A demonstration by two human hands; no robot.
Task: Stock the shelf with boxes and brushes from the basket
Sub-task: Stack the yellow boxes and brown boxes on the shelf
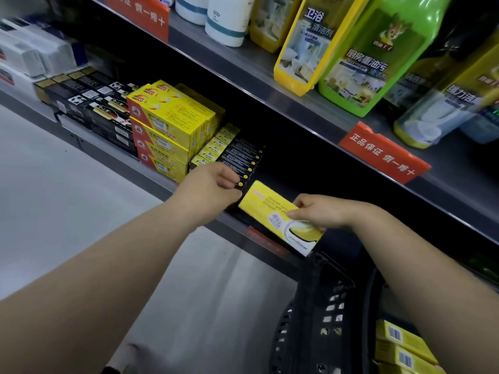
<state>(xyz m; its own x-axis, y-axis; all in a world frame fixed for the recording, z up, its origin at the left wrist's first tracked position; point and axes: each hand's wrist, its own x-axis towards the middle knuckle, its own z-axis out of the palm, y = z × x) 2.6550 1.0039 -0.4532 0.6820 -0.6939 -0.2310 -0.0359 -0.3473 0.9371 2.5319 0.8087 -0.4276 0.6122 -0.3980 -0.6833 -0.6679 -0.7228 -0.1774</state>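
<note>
My right hand [320,211] grips a flat yellow box [266,205] with a white end, held tilted over the front edge of the lower shelf [151,172]. My left hand [213,186] has its fingers closed on the front end of a black box [240,160] in a row of black and yellow boxes lying on that shelf. The black basket [318,317] hangs at the lower right, with several yellow boxes [399,344] beside it at the bottom right corner.
Stacked yellow and red boxes [167,122] stand left of the black row, then black boxes [94,103] and white packs [29,55]. The upper shelf holds cleaner bottles [378,49] and red price tags [383,153]. Grey floor lies at the left.
</note>
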